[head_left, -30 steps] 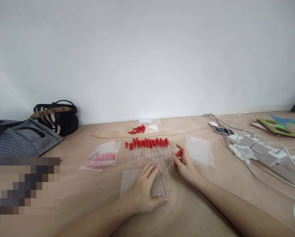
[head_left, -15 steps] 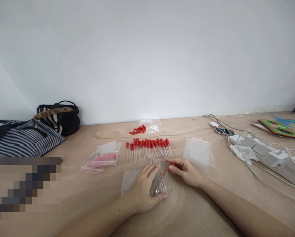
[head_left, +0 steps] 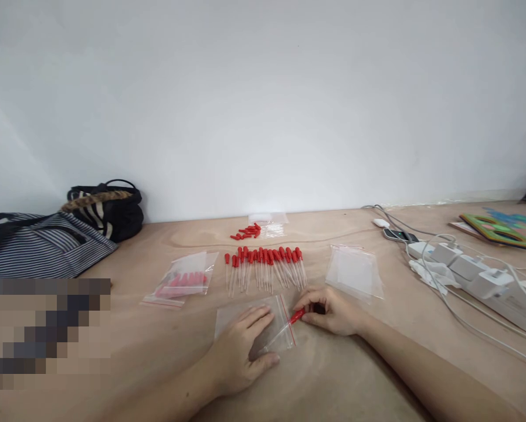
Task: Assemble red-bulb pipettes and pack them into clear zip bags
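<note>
Red-bulbed dropper sits pinched in the right hand, its glass tip entering the zip bag mouth just left of that hand. Left hand lies flat, fingers spread, pinning the bag to the desk so it cannot slide.

- The right hand has come nearer, from beside the row of droppers to the red-striped mouth of the clear bag.
- The red-bulbed dropper it pinches, earlier raised and tilted, now lies low with its glass end inside the bag.
- The left hand has slid nearer and left, fingers flatter on the bag.
</note>
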Demonstrator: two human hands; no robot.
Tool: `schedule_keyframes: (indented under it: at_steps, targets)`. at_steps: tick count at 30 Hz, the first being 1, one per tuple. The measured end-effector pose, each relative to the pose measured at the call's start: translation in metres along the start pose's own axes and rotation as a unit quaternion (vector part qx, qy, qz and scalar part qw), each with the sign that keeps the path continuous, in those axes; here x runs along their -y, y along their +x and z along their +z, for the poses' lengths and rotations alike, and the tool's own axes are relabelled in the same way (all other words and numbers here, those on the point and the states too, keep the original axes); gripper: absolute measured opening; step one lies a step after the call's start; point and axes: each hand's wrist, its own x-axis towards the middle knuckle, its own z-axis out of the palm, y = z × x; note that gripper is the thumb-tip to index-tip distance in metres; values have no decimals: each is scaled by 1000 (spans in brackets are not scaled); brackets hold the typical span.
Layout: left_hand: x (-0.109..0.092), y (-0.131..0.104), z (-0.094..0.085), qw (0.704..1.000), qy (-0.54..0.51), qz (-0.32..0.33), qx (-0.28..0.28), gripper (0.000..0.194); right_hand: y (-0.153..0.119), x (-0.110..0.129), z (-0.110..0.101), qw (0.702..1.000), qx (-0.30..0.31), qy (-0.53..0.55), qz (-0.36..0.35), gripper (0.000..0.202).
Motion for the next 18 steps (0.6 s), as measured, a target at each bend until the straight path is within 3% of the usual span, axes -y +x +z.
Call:
schedule_keyframes:
  at_steps: [7, 18]
  targets:
    - [1, -1, 5, 1000, 6, 3, -4, 53, 5, 1, 19, 992, -60, 62, 87, 14]
    - [4, 3, 7, 1000, 3, 31, -4, 50, 22, 0, 39, 977, -58, 178, 103, 24]
